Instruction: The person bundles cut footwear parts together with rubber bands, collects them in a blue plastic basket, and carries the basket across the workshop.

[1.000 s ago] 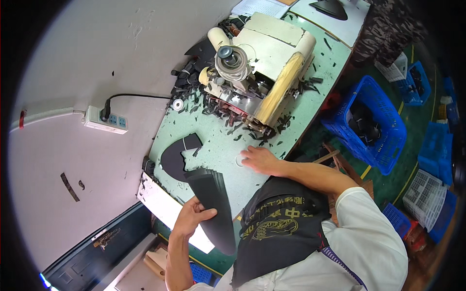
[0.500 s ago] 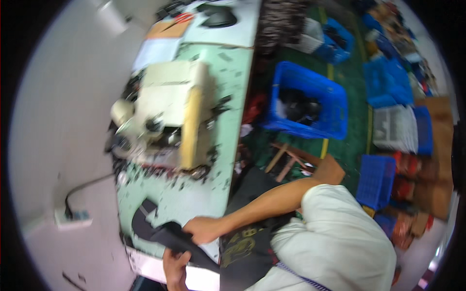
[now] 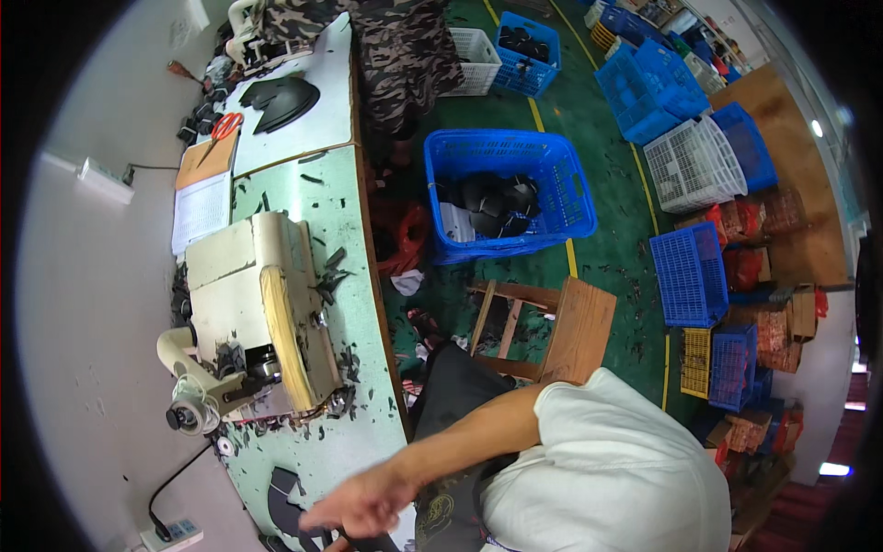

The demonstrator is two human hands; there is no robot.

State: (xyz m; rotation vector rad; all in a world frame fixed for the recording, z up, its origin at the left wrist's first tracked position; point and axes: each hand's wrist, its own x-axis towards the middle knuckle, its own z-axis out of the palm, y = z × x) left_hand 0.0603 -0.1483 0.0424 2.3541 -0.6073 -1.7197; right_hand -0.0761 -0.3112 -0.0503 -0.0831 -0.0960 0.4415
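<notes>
My right hand [image 3: 354, 506] reaches across my body to the near end of the pale green table [image 3: 313, 202]. It lies blurred over black leather pieces [image 3: 287, 497], fingers loosely bent; I cannot make out a grip. Only a sliver of my left hand [image 3: 336, 545] shows at the bottom edge, under the right one, and what it holds is hidden. A cream industrial sewing machine [image 3: 258, 313] stands on the table just beyond my hands, with black scraps scattered around it.
A blue basket [image 3: 561, 225] with dark pieces and a wooden stool [image 3: 570, 322] stand on the green floor to my right. Farther along the table are papers, orange scissors [image 3: 225, 124] and black cut pieces [image 3: 280, 97]. A person in camouflage [image 3: 405, 46] stands there. Stacked baskets [image 3: 699, 156] fill the far right.
My head has turned right, bringing the floor, baskets and stool into view. My hands and the black piece have slid to the bottom edge, the left hand nearly out of sight.
</notes>
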